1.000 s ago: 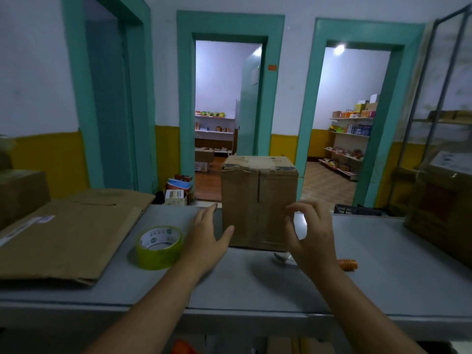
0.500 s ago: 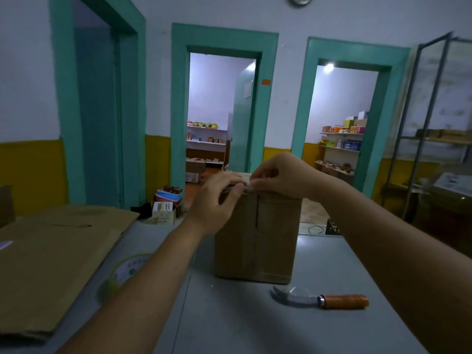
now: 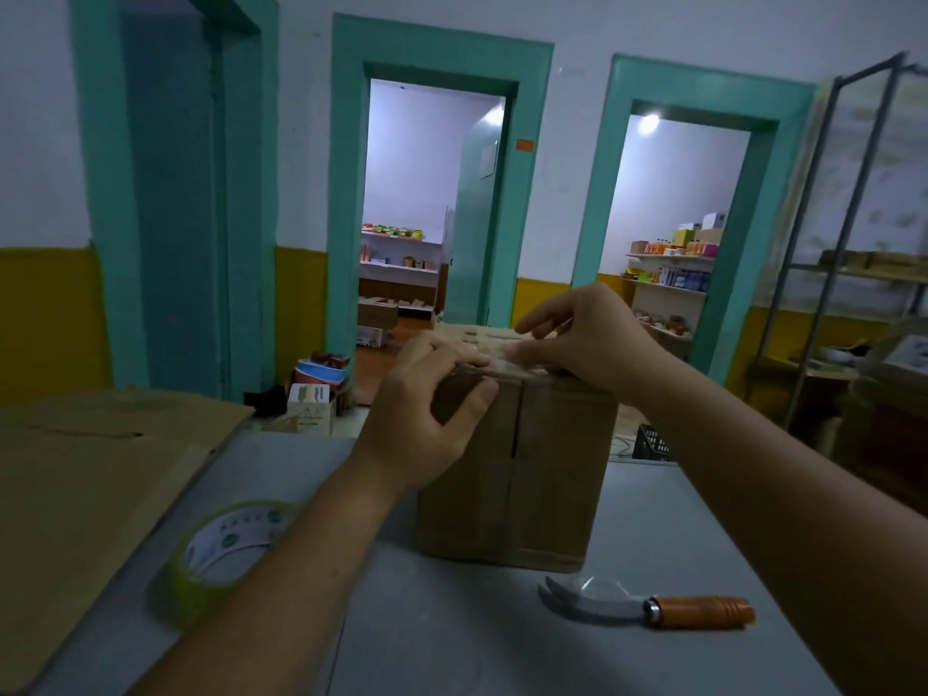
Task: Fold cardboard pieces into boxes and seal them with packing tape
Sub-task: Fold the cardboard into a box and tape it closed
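A brown cardboard box (image 3: 547,469) stands upright on the grey table (image 3: 452,640), its front seam facing me. My left hand (image 3: 427,409) grips the box's top left edge, thumb on the front face and fingers over the top. My right hand (image 3: 587,339) is on the top, its fingertips pinching at a pale tape strip (image 3: 494,344) along the top flaps. A yellow-green roll of packing tape (image 3: 221,550) lies flat on the table left of the box, partly behind my left forearm.
A curved knife with an orange handle (image 3: 648,602) lies in front of the box at the right. Flat cardboard sheets (image 3: 85,484) cover the table's left side. A metal rack (image 3: 853,193) and more boxes stand at the right. Two open doorways lie beyond.
Both hands rose from beside the box to its top. My left hand now grips the top edge and my right hand works the tape there. The camera moved closer.
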`<action>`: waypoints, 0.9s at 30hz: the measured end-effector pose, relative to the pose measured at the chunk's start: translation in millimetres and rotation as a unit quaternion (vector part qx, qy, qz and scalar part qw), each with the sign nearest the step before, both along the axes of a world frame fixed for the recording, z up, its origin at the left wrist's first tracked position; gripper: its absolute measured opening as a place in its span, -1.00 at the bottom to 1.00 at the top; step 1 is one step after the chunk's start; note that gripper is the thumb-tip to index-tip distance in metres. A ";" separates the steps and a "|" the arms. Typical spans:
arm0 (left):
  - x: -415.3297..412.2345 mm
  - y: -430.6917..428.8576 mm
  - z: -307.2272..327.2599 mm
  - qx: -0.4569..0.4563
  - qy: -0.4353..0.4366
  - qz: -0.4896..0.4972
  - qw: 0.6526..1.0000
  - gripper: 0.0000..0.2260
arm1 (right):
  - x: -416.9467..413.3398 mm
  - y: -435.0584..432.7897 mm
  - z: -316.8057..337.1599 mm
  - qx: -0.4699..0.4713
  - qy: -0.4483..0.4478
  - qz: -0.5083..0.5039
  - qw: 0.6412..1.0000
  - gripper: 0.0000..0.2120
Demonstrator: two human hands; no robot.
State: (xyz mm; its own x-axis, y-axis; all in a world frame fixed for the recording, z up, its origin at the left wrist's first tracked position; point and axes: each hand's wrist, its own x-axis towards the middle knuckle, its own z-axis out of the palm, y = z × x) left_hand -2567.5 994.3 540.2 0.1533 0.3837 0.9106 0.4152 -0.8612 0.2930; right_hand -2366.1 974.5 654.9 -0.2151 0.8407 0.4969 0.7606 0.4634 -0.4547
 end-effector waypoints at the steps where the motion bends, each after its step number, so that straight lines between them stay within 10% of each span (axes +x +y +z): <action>1: -0.2 -1.0 -0.4 0.002 -0.001 -0.001 1.000 -0.77 | 0.6 1.3 -0.9 -0.003 0.008 -0.014 1.000 -0.79; 27: -35.0 -70.1 6.8 -0.184 0.109 0.053 0.975 -0.31 | -10.7 -62.7 -31.5 0.063 -0.272 -0.066 0.958 -0.62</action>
